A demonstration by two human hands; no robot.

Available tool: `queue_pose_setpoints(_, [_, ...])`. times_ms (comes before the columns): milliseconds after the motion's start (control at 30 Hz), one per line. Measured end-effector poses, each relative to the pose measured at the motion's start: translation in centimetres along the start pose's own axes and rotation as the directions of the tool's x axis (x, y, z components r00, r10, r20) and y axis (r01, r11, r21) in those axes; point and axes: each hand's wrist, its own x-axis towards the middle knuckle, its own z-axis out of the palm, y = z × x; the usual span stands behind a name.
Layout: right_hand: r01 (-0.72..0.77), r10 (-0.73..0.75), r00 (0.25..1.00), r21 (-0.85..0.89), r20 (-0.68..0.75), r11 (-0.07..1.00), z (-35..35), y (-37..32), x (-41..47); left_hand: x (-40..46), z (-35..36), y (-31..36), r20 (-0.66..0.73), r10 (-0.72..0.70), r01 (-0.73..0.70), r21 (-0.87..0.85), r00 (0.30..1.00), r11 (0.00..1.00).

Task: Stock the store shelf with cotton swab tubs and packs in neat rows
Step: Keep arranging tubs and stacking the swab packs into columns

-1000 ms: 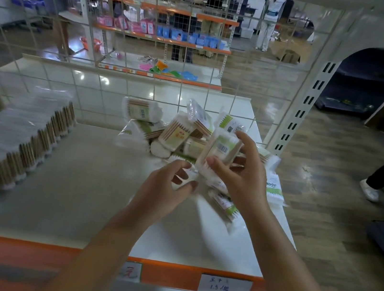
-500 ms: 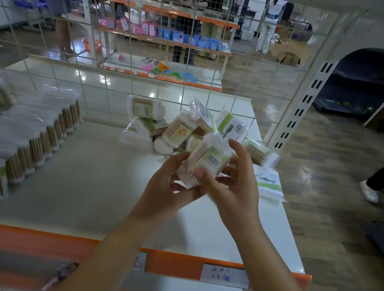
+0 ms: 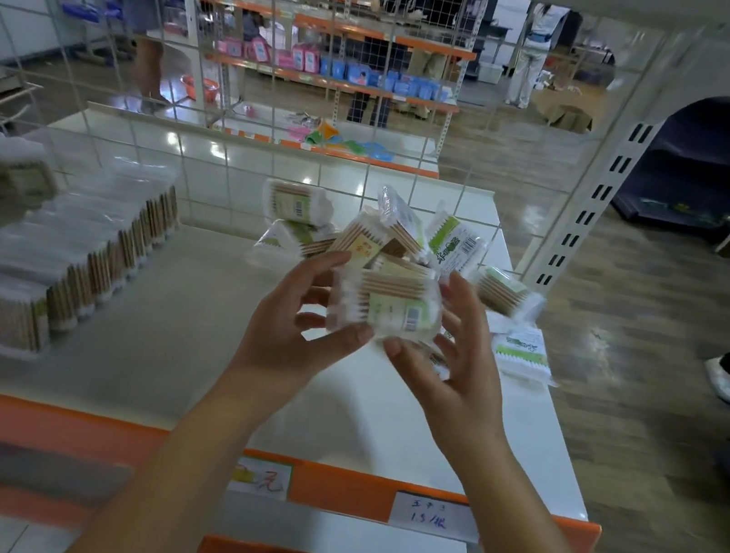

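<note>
Holding a clear pack of cotton swabs (image 3: 385, 301) between both hands at the middle of the frame, the person keeps it lifted above the white shelf (image 3: 180, 342). The left hand (image 3: 297, 328) curls its fingers round the pack's left end, thumb under the lower edge. The right hand (image 3: 450, 361) cups the right end, fingers spread behind it and thumb pressed at the bottom corner. The pack lies roughly level, its wooden sticks running left to right, with a barcode label facing out.

Just behind it, slightly above centre, sits a loose heap of packs (image 3: 360, 232), tumbled at all angles against the wire grid backing (image 3: 250, 81). One more green-printed pack (image 3: 521, 351) lies flat near the shelf's right edge. At the left of the frame a neat row of packs (image 3: 69, 258) stands on edge, running from the front toward the back, somewhat blurred. Along the orange front rail (image 3: 43, 426) at the bottom, a handwritten price tag (image 3: 435, 517) is fixed.
</note>
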Motion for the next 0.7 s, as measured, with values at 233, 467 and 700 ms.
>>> queue_pose_setpoints(233, [0.111,-0.085,0.988,-0.214,0.13,0.97,-0.6,-1.0,0.0,-0.9,-0.1,-0.1,0.053,0.01,-0.012,0.027,0.999,1.0])
queue_pose_setpoints(467, [0.024,0.019,0.98,-0.211,0.199,0.977,-1.4,-1.6,-0.5,-0.8,0.5,0.4,0.08,0.025,-0.036,0.138,0.996,0.99])
queue_pose_setpoints(700, [0.044,-0.012,0.979,-0.159,0.201,0.986,-0.8,-0.9,-1.2,-1.0,1.6,1.0,0.06,0.047,-0.054,0.11,0.997,0.992])
